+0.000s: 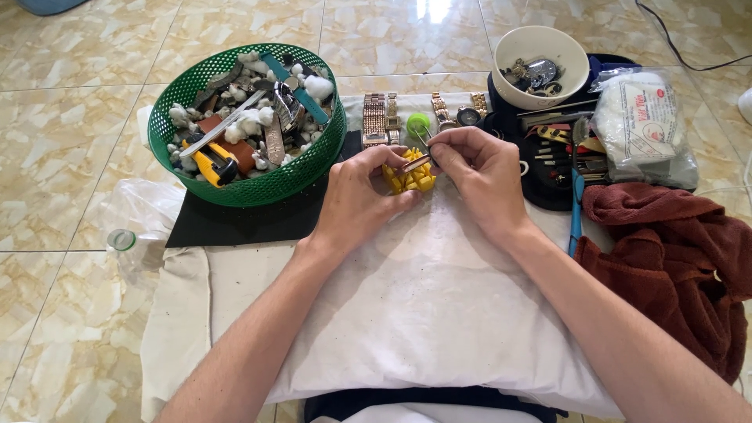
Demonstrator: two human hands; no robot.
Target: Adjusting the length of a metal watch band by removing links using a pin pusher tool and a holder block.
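Left hand [356,196] pinches the small yellow ridged plastic holder block [410,180] against the white cloth [423,305]. Right hand [478,176], just beside, closes its grip on thin metal tweezers [421,139]. Block likely light, stiff; hold by sides.

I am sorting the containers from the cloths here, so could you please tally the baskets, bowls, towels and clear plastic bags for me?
Green plastic mesh basket: 1
Round white bowl: 1
Crumpled dark red towel: 1
Clear plastic bags, at right and at left: 2
Total: 5
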